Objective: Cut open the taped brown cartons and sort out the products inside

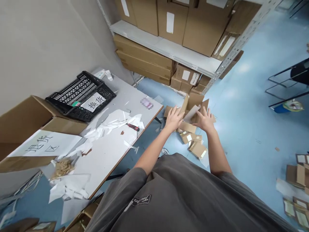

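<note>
An open cardboard box (pixel 195 100) stands with its flaps up in front of me, above the floor. My left hand (pixel 174 119) is at its left flap, fingers spread; whether it touches the flap I cannot tell. On the opposite side, by the right flap, is my right hand (pixel 205 120), its fingers also apart and holding nothing visible. Between the hands, a pale flat piece (pixel 191 112) leans at the box's opening. Below them several small flattened cartons (pixel 198 149) lie on the floor.
To my left a white table (pixel 108 161) carries a black plastic crate (pixel 82 93), a large open carton (pixel 24 119), torn white paper (pixel 116 119) and a red-and-black cutter (pixel 133 127). Ahead, a metal shelf (pixel 154 42) holds boxes. A chair (pixel 289 80) and cartons (pixel 298 175) are at right.
</note>
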`<state>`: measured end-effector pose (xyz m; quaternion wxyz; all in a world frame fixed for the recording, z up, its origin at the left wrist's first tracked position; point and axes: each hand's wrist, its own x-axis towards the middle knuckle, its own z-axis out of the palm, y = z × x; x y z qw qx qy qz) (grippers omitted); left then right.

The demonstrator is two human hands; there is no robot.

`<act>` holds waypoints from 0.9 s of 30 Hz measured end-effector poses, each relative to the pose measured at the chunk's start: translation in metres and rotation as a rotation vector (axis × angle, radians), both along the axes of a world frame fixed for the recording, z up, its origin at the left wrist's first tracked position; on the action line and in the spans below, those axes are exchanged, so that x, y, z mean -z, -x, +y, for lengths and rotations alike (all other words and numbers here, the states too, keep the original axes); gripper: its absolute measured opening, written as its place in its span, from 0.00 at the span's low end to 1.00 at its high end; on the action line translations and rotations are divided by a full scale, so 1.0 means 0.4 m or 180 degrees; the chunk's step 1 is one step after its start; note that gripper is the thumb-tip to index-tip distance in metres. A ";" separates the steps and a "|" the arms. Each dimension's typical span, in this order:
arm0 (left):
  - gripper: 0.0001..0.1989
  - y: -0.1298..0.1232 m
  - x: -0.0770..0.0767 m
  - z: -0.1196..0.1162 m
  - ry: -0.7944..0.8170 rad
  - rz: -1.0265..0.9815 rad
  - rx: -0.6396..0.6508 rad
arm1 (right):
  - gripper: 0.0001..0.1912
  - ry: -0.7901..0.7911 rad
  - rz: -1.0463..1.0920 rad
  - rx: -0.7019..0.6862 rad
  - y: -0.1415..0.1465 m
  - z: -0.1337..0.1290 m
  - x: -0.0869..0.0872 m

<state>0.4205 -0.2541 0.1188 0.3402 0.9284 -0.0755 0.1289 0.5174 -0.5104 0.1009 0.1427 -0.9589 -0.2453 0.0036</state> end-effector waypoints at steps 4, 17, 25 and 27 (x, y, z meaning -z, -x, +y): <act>0.27 0.043 -0.008 0.096 -0.0020 0.0120 -0.0662 | 0.47 -0.0188 -0.0003 -0.0305 -0.040 0.091 -0.012; 0.36 0.677 -0.084 0.452 -0.0465 0.0578 -0.3595 | 0.49 -0.0848 -0.0230 -0.3098 0.136 0.905 -0.107; 0.47 1.368 -0.186 0.194 -0.0586 0.1760 -0.5977 | 0.54 -0.1176 -0.0149 -0.5746 0.915 1.239 -0.183; 0.49 1.513 -0.179 0.073 -0.0404 0.1818 -0.6533 | 0.54 -0.1155 -0.0145 -0.6347 1.135 1.224 -0.190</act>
